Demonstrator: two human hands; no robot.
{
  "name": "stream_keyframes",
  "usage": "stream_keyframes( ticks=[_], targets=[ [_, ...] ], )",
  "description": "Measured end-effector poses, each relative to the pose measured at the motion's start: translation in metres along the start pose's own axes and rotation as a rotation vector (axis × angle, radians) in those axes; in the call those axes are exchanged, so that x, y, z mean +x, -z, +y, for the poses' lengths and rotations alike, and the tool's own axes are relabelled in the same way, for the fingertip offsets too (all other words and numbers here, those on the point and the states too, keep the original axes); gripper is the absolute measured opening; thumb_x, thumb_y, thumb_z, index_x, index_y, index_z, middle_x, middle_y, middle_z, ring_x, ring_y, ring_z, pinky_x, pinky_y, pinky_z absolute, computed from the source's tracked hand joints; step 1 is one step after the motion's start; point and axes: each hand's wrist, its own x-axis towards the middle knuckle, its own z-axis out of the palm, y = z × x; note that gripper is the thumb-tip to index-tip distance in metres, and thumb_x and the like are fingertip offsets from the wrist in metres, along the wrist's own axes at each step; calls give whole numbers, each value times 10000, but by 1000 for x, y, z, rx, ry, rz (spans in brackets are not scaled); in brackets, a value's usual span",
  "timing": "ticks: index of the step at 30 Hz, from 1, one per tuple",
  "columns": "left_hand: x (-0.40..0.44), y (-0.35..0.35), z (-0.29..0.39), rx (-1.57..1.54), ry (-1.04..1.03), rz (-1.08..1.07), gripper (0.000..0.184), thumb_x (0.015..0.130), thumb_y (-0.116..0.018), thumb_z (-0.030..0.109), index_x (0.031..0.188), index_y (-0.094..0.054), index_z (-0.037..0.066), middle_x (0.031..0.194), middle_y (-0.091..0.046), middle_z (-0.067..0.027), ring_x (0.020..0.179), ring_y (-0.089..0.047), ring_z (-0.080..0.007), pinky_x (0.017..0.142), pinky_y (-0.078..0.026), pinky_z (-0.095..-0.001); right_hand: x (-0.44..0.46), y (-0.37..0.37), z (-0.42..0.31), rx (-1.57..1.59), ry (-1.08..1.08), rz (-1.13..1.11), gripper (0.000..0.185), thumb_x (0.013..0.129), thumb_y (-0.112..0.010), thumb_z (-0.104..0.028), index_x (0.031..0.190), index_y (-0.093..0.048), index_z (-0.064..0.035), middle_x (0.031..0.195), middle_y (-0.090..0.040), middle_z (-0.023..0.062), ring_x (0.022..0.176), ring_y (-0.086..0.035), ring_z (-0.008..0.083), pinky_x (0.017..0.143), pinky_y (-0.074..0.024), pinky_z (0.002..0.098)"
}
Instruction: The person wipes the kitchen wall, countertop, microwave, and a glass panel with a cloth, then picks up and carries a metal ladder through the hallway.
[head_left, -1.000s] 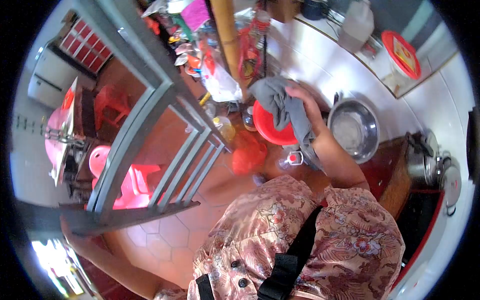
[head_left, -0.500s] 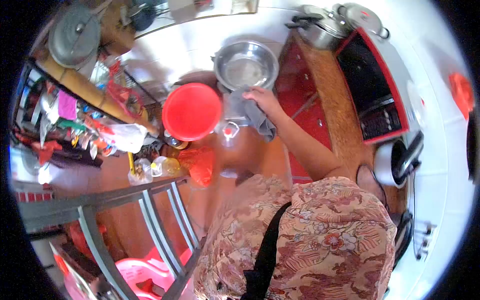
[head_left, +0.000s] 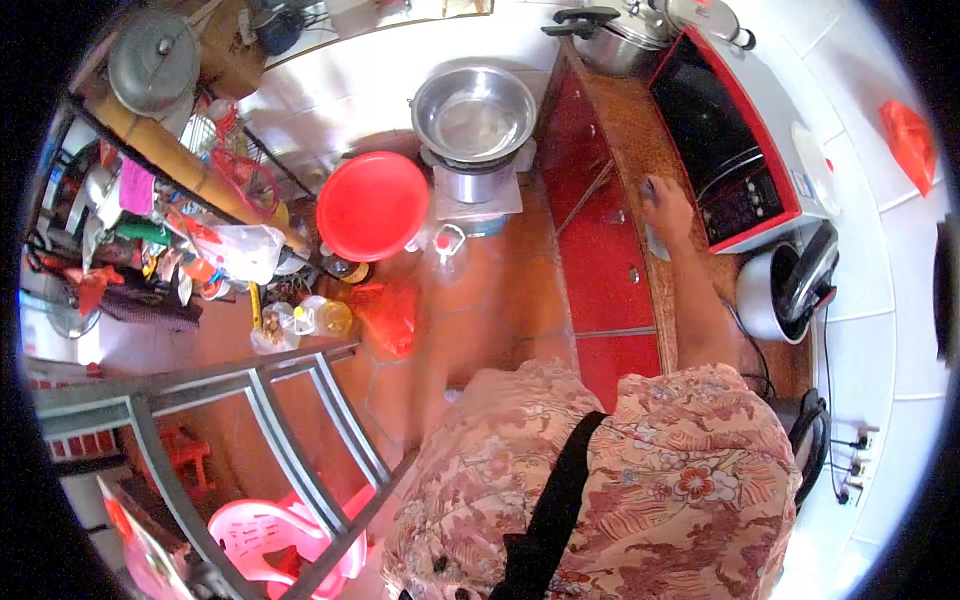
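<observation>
My right hand (head_left: 670, 212) is over the brown countertop (head_left: 640, 140), close to the front of the red-framed microwave (head_left: 720, 150). Its fingers are closed and partly blurred. Small grey parts of a cloth (head_left: 656, 243) show beside and under the hand; the rest of it is hidden. Red cabinet doors (head_left: 600, 260) are below the counter edge. My left hand is out of view.
A metal basin (head_left: 474, 115) rests on a stove-like stand, beside a red basin (head_left: 372, 207). Bottles and a red bag (head_left: 385, 315) lie on the floor. Grey metal bars (head_left: 260, 400) cross the lower left. A pot (head_left: 770, 300) stands right of the microwave.
My right hand has moved right with the grey cloth, from beside the metal basin to the countertop. My left hand, at the grey bars a second ago, has left the view. The camera has turned right.
</observation>
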Motion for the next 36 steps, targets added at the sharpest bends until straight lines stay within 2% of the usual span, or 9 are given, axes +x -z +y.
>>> stream_keyframes(
  ticks=[4, 8, 10, 16, 21, 24, 28, 30, 36],
  targets=[
    [25, 54, -20, 102, 57, 67, 593, 733, -705, 205, 1240, -456, 24, 1047, -555, -147, 938, -599, -274, 762, -542, -374, -49, -42, 88, -29, 164, -57, 460, 812, -617, -144, 1260, -525, -97, 1220, -556, 179, 1095, -541, 379, 940, -443, 440],
    [44, 138, -28, 220, 249, 212, 608, 728, -706, 204, 1250, -446, 28, 1056, -549, -146, 945, -595, -275, 765, -541, -373, -40, 29, 0, -404, -71, -303, 541, 815, -646, -480, 1192, -592, -95, 1218, -573, 169, 1083, -549, 389, 901, -465, 473],
    [49, 172, -28, 261, 368, 270, 616, 726, -706, 203, 1254, -441, 30, 1060, -546, -145, 948, -594, -275, 766, -540, -373, -35, 0, -5, -537, 33, 83, 539, 857, -597, -494, 1206, -583, -84, 1204, -579, 164, 1076, -547, 389, 888, -466, 479],
    [55, 189, -43, -57, 367, 194, 692, 719, -712, 206, 1306, -394, 23, 1138, -501, -152, 1036, -510, -275, 884, -461, -419, 19, -27, -190, 431, 442, 132, 328, 860, -663, -222, 1105, -620, -8, 1090, -618, 202, 1013, -560, 360, 896, -434, 441],
    [46, 197, -37, 207, 172, 132, 697, 710, -736, 215, 1286, -439, -42, 1194, -501, -183, 1079, -499, -296, 952, -403, -420, -70, -2, -435, 1349, 745, -821, 274, 859, -658, -87, 1122, -623, -19, 961, -678, 71, 856, -641, 141, 766, -523, 265],
    [37, 202, -34, 258, 158, 127, 700, 721, -720, 175, 1306, -408, -49, 1161, -519, -172, 1051, -521, -268, 917, -431, -400, -136, 70, -549, 1515, 841, -1286, 308, 890, -639, -200, 1133, -622, -12, 988, -669, 77, 913, -613, 134, 812, -498, 288],
    [35, 186, -7, 170, 184, 132, 686, 684, -678, 63, 1297, -381, -15, 1025, -523, -92, 906, -532, -169, 808, -457, -328, -160, 133, -656, 1863, 891, -501, 431, 883, -632, -287, 1186, -570, 13, 1096, -623, 106, 986, -586, 177, 891, -457, 313],
    [37, 185, 0, 162, 252, 127, 688, 678, -674, 65, 1296, -382, -14, 1047, -514, -95, 913, -513, -173, 821, -439, -335, -131, 138, -709, 1868, 859, -416, 666, 882, -567, -532, 1224, -538, 39, 1160, -598, 141, 1072, -560, 208, 915, -444, 348],
    [42, 184, -1, 193, 263, 103, 669, 666, -661, 34, 1276, -390, -14, 1163, -485, -134, 1057, -504, -223, 905, -420, -363, -98, 160, -814, 2156, 1164, -1043, 889, 761, -666, -613, 1350, -392, -7, 1211, -555, 113, 1047, -571, 226, 905, -471, 361]
  ],
)
